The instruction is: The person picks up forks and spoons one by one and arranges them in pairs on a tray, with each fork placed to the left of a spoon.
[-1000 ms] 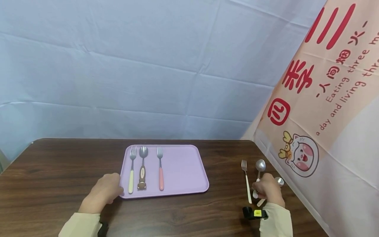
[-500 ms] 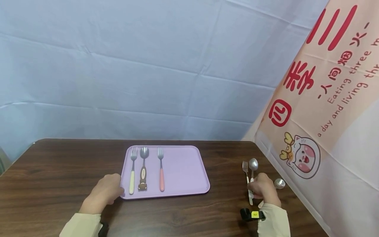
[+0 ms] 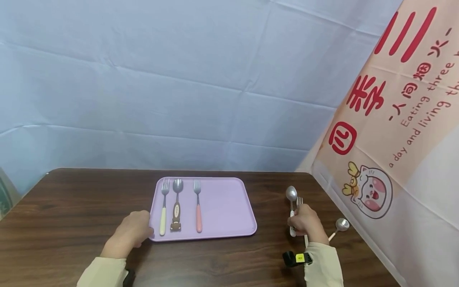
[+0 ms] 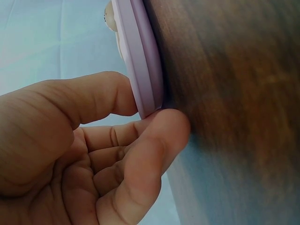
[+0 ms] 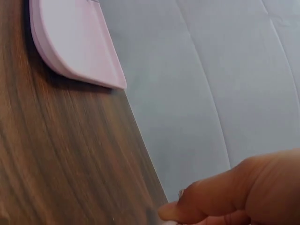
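A lilac tray (image 3: 226, 207) lies on the table, bearing a fork with a cream handle (image 3: 163, 221), a spoon with a brown bear handle (image 3: 176, 213) and a fork with a pink handle (image 3: 199, 219). At its near left corner my left hand (image 3: 130, 231) pinches the rim, thumb and index finger on either side in the left wrist view. To the tray's right, my right hand (image 3: 305, 222) grips a spoon with a patterned white handle (image 3: 291, 194). Another fork (image 3: 299, 200) lies partly hidden beneath that hand. In the right wrist view most of the held spoon is out of frame.
Right of my right hand lies a second spoon (image 3: 342, 225) with a pale handle, near the table's right edge. A pale blue cloth (image 3: 179, 99) hangs behind the dark wooden table (image 3: 229, 263). A printed cloth (image 3: 405, 131) hangs along the right.
My right hand has moved left with the white-handled spoon, which has passed over the fork to its left side. My left hand stays at the tray corner. The head view has shifted slightly.
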A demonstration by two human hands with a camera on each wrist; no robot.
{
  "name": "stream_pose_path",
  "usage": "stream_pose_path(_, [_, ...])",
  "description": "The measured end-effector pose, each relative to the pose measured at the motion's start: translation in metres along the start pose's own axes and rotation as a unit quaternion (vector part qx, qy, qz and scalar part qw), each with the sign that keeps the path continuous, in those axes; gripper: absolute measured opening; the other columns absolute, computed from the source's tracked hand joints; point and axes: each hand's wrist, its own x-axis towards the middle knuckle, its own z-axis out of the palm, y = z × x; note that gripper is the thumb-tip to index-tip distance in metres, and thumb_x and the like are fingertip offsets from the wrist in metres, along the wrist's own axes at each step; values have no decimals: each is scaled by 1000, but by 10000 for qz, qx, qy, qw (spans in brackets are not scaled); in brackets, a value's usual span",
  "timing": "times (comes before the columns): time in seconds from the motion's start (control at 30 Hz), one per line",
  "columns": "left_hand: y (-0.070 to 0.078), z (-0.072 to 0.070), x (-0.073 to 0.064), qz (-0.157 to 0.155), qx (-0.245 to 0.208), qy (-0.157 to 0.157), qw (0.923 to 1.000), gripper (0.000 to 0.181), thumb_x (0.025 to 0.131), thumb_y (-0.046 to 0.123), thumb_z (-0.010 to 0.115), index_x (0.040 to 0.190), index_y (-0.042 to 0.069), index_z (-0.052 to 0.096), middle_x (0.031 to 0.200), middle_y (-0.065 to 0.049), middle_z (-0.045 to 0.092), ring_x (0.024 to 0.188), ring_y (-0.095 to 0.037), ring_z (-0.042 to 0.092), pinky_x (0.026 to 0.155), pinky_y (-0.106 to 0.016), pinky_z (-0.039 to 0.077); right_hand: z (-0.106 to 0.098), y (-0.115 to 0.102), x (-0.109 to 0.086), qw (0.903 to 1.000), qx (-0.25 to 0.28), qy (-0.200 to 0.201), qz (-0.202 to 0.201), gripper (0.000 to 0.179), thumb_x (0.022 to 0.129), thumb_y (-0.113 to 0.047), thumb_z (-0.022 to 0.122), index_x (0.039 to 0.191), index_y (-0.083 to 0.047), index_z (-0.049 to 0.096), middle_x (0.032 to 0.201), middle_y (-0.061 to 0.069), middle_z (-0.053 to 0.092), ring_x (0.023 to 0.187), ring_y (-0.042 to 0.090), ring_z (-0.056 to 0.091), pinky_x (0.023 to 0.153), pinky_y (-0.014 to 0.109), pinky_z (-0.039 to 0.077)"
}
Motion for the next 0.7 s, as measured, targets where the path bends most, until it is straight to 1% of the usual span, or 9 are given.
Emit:
stream_pose_path(0.13, [1, 0, 0, 36, -22, 21, 10000, 5, 73, 0, 57, 74, -3, 53, 60, -10, 47, 44, -18, 51, 41, -28, 43, 1, -9, 1, 10000, -37, 9, -64, 11, 73, 1, 60, 76, 5, 51, 71, 15, 51, 54, 22, 58, 49, 33, 52])
stream_pose_path(0.27, [1, -1, 0, 66, -2, 31, 10000, 6, 73, 0, 57, 73, -3, 52, 60, -9, 47, 43, -17, 52, 41, -28, 43, 3, -16, 1, 9996, -222, 3, -192, 8, 72, 1, 59, 74, 4, 52, 69, 13, 52, 52, 20, 58, 48, 32, 51])
stream_pose_path(0.43, [2, -1, -1, 38, 28, 1, 10000, 6, 73, 0, 57, 73, -3, 52, 60, -9, 47, 43, -17, 52, 41, -28, 42, 8, -23, 2, 9995, -230, -21, -231, 5, 72, 2, 58, 72, 4, 53, 67, 13, 52, 51, 19, 58, 47, 32, 51])
stream_pose_path(0.57, [1, -1, -1, 16, 10, 2, 10000, 5, 73, 0, 57, 74, -3, 53, 60, -10, 47, 44, -18, 51, 41, -28, 42, 13, -30, 2, 9993, -237, -17, -282, 8, 72, 3, 58, 66, 1, 52, 64, 11, 52, 49, 18, 57, 46, 32, 50])
stream_pose_path(0.7, [1, 0, 0, 45, -4, 29, 10000, 5, 73, 0, 57, 73, -2, 52, 60, -9, 47, 43, -17, 51, 40, -28, 42, 17, -37, 3, 9989, -285, -50, -361, 8, 71, 3, 59, 66, 2, 53, 64, 10, 52, 48, 19, 57, 46, 31, 50])
